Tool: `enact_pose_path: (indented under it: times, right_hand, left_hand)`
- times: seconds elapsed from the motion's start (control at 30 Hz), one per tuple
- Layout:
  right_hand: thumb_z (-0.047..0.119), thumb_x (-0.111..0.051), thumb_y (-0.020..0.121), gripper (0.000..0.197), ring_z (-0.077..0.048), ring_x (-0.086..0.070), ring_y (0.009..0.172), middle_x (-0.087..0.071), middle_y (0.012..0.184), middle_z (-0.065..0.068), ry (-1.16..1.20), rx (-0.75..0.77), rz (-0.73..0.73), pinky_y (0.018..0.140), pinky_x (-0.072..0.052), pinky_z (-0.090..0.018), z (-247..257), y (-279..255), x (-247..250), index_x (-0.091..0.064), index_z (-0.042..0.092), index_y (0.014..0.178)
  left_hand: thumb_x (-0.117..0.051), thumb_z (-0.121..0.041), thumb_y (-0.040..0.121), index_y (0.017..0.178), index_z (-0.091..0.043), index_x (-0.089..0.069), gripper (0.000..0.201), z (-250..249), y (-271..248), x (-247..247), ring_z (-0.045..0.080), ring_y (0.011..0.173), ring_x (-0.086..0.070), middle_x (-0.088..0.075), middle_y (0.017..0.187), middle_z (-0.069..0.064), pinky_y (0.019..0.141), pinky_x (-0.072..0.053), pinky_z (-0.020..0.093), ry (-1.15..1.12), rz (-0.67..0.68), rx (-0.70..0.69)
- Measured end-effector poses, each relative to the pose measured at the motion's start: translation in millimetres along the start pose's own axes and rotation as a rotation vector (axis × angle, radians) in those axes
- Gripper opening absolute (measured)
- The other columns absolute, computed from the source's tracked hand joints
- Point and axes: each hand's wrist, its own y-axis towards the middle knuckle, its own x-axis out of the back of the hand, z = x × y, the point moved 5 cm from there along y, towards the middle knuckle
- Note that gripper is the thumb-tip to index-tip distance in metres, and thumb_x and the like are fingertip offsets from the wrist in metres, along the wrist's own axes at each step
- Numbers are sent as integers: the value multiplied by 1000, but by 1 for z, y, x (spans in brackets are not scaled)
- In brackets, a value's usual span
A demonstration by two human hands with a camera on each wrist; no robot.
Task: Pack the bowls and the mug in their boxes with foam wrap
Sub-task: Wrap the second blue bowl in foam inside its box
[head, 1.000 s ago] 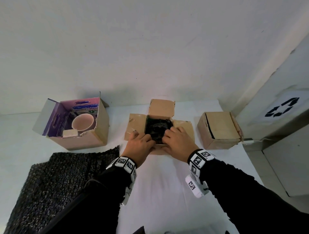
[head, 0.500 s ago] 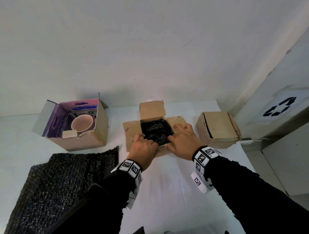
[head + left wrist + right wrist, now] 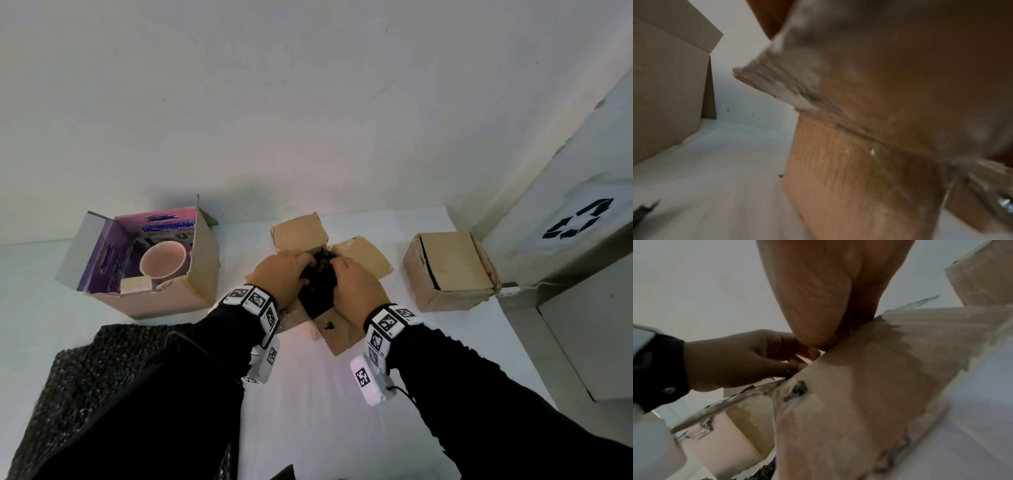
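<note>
The middle cardboard box (image 3: 363, 255) stands with its flaps spread, and a black foam-wrapped bundle (image 3: 317, 294) sits in its opening; what the foam covers is hidden. My left hand (image 3: 301, 270) and right hand (image 3: 337, 270) both lie over the bundle with fingers curled onto it, nearly touching each other. The right wrist view shows the left hand (image 3: 748, 360) pinching at the box's top edge, beside the box wall (image 3: 859, 410). The blurred left wrist view shows only that box's wall (image 3: 859, 178). A pink mug (image 3: 163, 260) stands unwrapped in the open purple-lined box (image 3: 178, 301) at the left.
A closed cardboard box (image 3: 452, 270) stands to the right, close to a grey cabinet (image 3: 582, 308) with a recycling sign. A black foam wrap sheet (image 3: 96, 363) lies at the near left under my left sleeve. The white table ends at the wall behind the boxes.
My hands have moved from the box's side flaps inward onto the black bundle. The middle box has turned a little, its near flap now pointing toward me and right.
</note>
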Motion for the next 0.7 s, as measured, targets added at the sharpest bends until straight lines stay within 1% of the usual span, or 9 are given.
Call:
enact_pose_path:
  times: [0.07, 0.13, 0.27, 0.3, 0.37, 0.43, 0.53, 0.6, 0.7]
  right_hand:
    - [8, -49, 88, 28, -27, -55, 102, -56, 119, -11, -52, -22, 48, 81, -50, -37, -1, 5, -6, -52, 8, 116]
    - [10, -48, 89, 28, -28, -55, 105, -56, 119, -12, -119, -49, 82, 79, -48, -37, 0, 9, -9, -50, 8, 117]
    - [14, -42, 94, 46, -29, -54, 110, -60, 118, -12, -211, -123, 127, 73, -41, -36, 6, 20, -13, -33, 8, 139]
    - [15, -41, 95, 48, -29, -54, 111, -60, 118, -12, -230, -142, 151, 72, -39, -36, 7, 23, -14, -31, 8, 141]
    - [16, -40, 95, 41, -30, -54, 111, -61, 118, -13, -258, -166, 191, 72, -37, -37, 7, 29, -15, -36, 8, 135]
    - [15, -42, 94, 42, -31, -59, 102, -62, 114, -13, -270, -170, 209, 69, -38, -36, 7, 33, -12, -37, 8, 135]
    - [15, -47, 92, 55, -29, -61, 81, -63, 103, -12, -283, -116, 200, 59, -40, -36, 10, 34, -7, -26, 12, 142]
    - [16, -44, 94, 48, -31, -62, 87, -63, 106, -11, -336, -92, 201, 61, -39, -36, 11, 36, -6, -33, 13, 140]
    - [19, -37, 98, 33, -31, -58, 106, -57, 122, -12, -408, -105, 249, 71, -39, -36, 13, 43, -9, -51, 12, 127]
  left_hand:
    - [-51, -25, 92, 125, -25, -57, 33, 6, 1, -10, 22, 111, -56, -61, 123, -1, 91, -43, 35, 119, 22, -13]
    - [-46, -28, 95, 123, -28, -61, 32, 7, -2, -16, 19, 111, -56, -64, 122, -6, 90, -40, 34, 155, -18, -42]
    - [-42, -31, 98, 119, -28, -65, 32, 9, -8, -22, 18, 110, -55, -66, 119, -9, 87, -38, 34, 154, -67, -75]
    - [-41, -32, 98, 119, -28, -64, 32, 9, -8, -23, 18, 110, -55, -66, 119, -10, 87, -37, 34, 151, -65, -73]
    - [-39, -33, 99, 119, -28, -64, 32, 9, -6, -22, 18, 111, -54, -65, 119, -10, 88, -36, 33, 148, -55, -63]
    - [-39, -32, 99, 119, -27, -63, 32, 8, -6, -22, 18, 111, -53, -65, 118, -9, 88, -35, 33, 154, -57, -59]
    - [-38, -32, 98, 118, -26, -63, 32, 8, -8, -22, 18, 110, -53, -66, 117, -9, 87, -35, 33, 158, -66, -68]
    - [-37, -33, 99, 117, -26, -63, 32, 9, -9, -23, 18, 110, -53, -65, 117, -9, 87, -35, 33, 160, -65, -66]
    - [-38, -32, 99, 119, -27, -63, 32, 9, -9, -22, 18, 111, -52, -65, 118, -9, 88, -35, 33, 150, -62, -67]
